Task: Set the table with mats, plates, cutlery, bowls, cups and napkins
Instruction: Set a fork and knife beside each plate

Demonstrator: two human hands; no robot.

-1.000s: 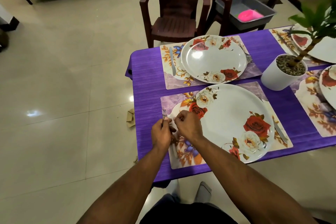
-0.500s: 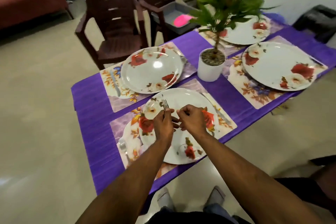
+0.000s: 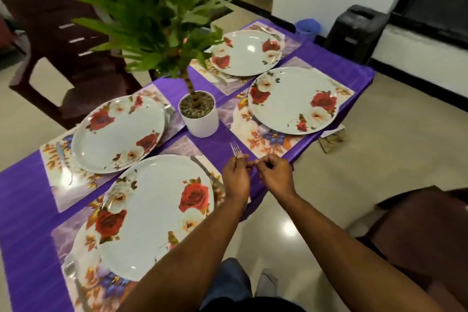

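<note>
- In the middle of the table you see a white pot [image 3: 201,119] with small stones on top; a green plant [image 3: 141,10] grows from it and spreads wide over the far left side.
- The purple tablecloth [image 3: 22,200] covers the table.
- Behind the table at the left stands a dark brown plastic chair [image 3: 63,40].
- At your right, near the bottom, another brown chair [image 3: 425,233] shows only in part.
- Near the far wall you find a blue bucket [image 3: 307,28] and, just beside it, a black box-like object [image 3: 354,33]; what it is you cannot tell.
- On the floor under the right table edge lies some crumpled paper or cardboard [image 3: 333,140].
</note>
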